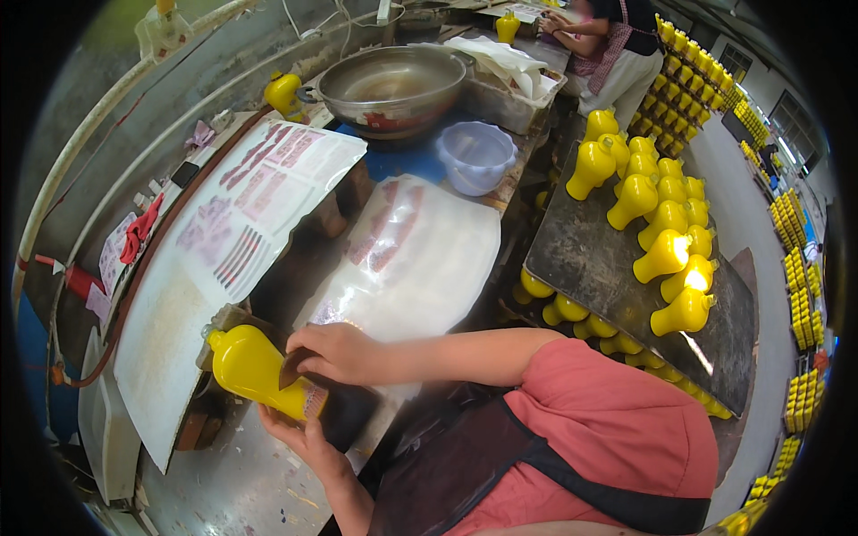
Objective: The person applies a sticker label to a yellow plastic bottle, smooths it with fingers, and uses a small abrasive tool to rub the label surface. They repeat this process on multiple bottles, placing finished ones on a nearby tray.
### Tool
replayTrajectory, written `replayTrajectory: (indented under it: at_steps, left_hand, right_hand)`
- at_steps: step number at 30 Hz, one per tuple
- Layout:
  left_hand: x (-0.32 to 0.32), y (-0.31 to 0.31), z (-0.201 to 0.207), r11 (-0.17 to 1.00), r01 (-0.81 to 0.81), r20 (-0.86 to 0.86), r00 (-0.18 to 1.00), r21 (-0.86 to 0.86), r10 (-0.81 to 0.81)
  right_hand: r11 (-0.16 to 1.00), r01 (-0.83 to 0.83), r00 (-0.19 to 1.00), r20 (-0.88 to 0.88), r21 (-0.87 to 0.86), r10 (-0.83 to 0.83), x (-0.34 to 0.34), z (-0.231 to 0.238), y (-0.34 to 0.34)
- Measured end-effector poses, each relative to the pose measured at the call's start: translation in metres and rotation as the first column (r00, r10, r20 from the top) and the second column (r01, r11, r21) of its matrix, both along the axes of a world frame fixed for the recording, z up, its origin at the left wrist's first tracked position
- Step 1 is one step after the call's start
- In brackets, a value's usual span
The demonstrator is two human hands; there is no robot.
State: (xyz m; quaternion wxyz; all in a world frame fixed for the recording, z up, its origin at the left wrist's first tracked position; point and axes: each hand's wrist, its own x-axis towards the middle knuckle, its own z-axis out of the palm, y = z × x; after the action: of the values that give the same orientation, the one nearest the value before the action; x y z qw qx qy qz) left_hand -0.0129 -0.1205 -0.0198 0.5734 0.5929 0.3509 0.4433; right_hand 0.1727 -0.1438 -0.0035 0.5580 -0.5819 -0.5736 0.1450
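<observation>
A glossy yellow bottle lies tilted, its clear-tipped neck toward a small wooden rest at the upper left. A patterned band runs round its base. My left hand is closed round the base end from below. My right hand pinches a thin brown scraper, whose edge touches the bottle's side near the base. Behind the right hand, a glossy white sheet with reddish printed strips lies on the bench.
A slanted white board holds printed transfer pieces. Beyond are a metal basin and a pale blue bowl. Several yellow bottles stand on a dark board at right, with more beneath. Another person works at the far end.
</observation>
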Motion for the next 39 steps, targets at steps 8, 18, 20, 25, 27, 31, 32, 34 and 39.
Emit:
replayTrajectory:
  at_steps: [8, 18, 20, 25, 27, 31, 32, 34, 39]
  left_hand:
    - [0.0, -0.005, 0.006, 0.999, -0.009, 0.001, 1.0, -0.048, 0.009]
    - [-0.008, 0.002, -0.007, 0.951, -0.08, -0.307, 0.935, 0.298, 0.175]
    - [-0.01, 0.005, -0.009, 0.911, -0.104, -0.293, 0.927, 0.398, 0.234]
    - [-0.014, 0.005, -0.007, 0.843, -0.072, -0.343, 0.893, 0.534, 0.293]
    - [-0.014, 0.004, -0.008, 0.785, -0.069, -0.34, 0.876, 0.615, 0.343]
    - [-0.015, 0.006, -0.01, 0.813, -0.069, -0.358, 0.874, 0.579, 0.329]
    - [-0.015, 0.006, -0.01, 0.783, -0.051, -0.351, 0.875, 0.62, 0.335]
    - [-0.016, 0.008, -0.011, 0.729, -0.044, -0.331, 0.871, 0.683, 0.363]
    - [-0.016, 0.009, -0.014, 0.855, -0.047, -0.333, 0.909, 0.516, 0.251]
  right_hand:
    - [0.977, -0.105, 0.976, 0.21, 0.187, 0.065, -0.032, 0.01, -0.052]
    - [0.919, -0.269, 0.763, 0.646, 0.286, 0.022, -0.035, 0.035, -0.039]
    - [0.933, -0.201, 0.729, 0.682, 0.297, -0.06, -0.044, 0.037, -0.036]
    - [0.928, -0.344, 0.569, 0.818, 0.14, 0.087, -0.053, 0.037, -0.032]
    - [0.94, -0.262, 0.654, 0.756, 0.22, 0.006, -0.053, 0.037, -0.032]
    - [0.945, -0.297, 0.611, 0.788, 0.139, 0.076, -0.055, 0.046, -0.033]
    - [0.959, -0.258, 0.614, 0.786, 0.12, 0.067, -0.055, 0.049, -0.032]
    - [0.966, -0.252, 0.57, 0.799, -0.052, 0.191, -0.053, 0.055, -0.03]
    - [0.998, -0.026, 0.853, 0.521, 0.056, -0.007, -0.021, 0.052, -0.023]
